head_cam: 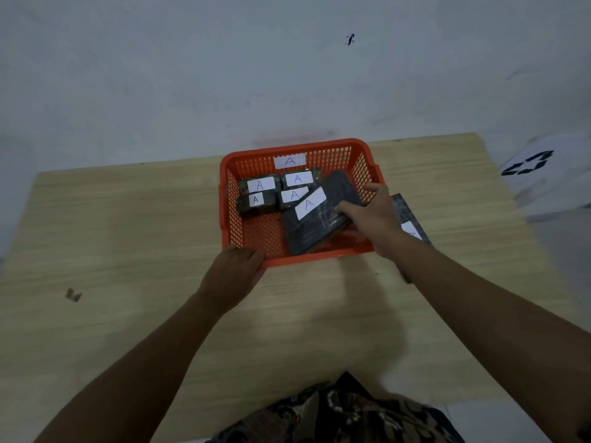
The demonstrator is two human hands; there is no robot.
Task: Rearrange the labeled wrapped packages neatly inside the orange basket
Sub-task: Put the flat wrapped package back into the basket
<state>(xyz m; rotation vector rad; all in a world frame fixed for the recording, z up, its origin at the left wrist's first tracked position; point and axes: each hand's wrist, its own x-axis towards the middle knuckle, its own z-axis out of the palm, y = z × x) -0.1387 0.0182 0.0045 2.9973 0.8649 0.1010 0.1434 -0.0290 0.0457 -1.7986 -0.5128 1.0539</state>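
Observation:
An orange basket (231, 219) with an "A" label on its far wall stands on the table. Several small dark wrapped packages (256, 204) labelled "A" lie packed in its far left part. A large flat dark package (319, 219) with an "A" label lies tilted across the basket's right half. My right hand (371, 215) reaches over the right wall and grips this package's right edge. My left hand (236, 270) clasps the basket's near left corner. Another dark labelled package (407, 219) lies outside, to the right of the basket, partly hidden by my right forearm.
The wooden table (128, 244) stands against a pale wall. A small dark scrap (73, 295) lies near its left edge. A white sheet with a black mark (527, 163) sits beyond the far right corner. My patterned clothing shows at the near edge.

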